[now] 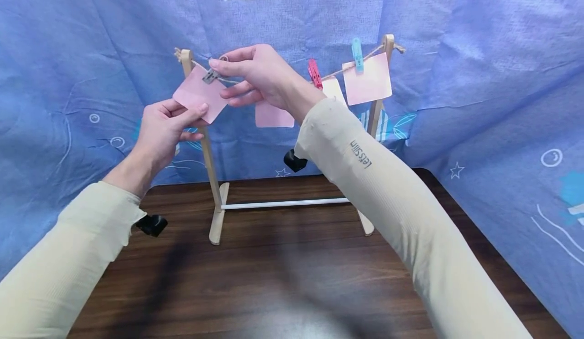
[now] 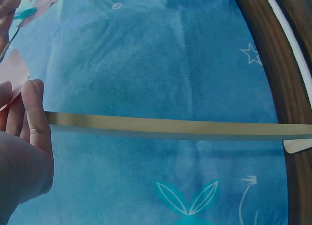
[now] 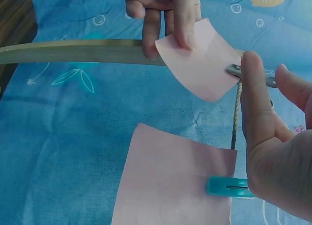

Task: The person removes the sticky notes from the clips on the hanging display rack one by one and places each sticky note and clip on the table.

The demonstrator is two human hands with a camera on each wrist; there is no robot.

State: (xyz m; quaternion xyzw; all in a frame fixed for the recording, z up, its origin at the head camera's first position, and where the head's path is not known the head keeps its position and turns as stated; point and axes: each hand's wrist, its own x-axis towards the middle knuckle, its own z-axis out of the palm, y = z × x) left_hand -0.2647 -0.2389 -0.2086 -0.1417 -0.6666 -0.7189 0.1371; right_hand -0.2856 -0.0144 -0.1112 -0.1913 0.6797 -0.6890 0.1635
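My left hand point(image 1: 159, 128) pinches the lower edge of a pink square of paper point(image 1: 201, 93) between thumb and fingers. The square tilts at the left end of a twine line point(image 3: 236, 117). At its upper edge sits a grey clothespin point(image 1: 211, 77), its jaws over the paper's edge beside the twine. My right hand point(image 1: 260, 73) pinches this clothespin's handles between thumb and forefinger, with the other fingers spread below. Behind that hand hangs another pink square point(image 1: 274, 116), partly hidden; in the right wrist view a turquoise clothespin point(image 3: 226, 186) grips a pink square point(image 3: 173, 181).
A wooden stand point(image 1: 212, 166) with a white crossbar point(image 1: 283, 203) holds the twine above a dark wood table point(image 1: 274, 278). Toward the right, a red clothespin point(image 1: 315, 74) and a light-blue clothespin point(image 1: 357, 55) hold papers. A blue patterned cloth point(image 1: 91, 50) hangs behind.
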